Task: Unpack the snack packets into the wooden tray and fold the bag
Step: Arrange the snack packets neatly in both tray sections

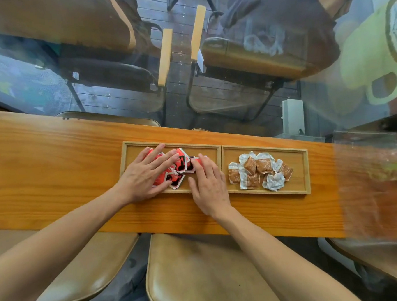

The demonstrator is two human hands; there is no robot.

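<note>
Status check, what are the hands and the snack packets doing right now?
Left hand and right hand flat on red packets in the wooden tray, left compartment. Brown packets piled in right compartment. Clear bag lying right, unfolded.

- Wooden tray (222, 172), 2 compartments, on long wood table (52, 160).
- L compartment: red packets (181, 165) in a pile. Left hand (145, 175) flat on them, fingers straight; right hand (208, 185) fingers straight, tips touching pile's right edge.
- R compartment: brown/white packets (260, 169), clustered.
- Clear plastic bag (373, 185) on table, right of tray.
</note>
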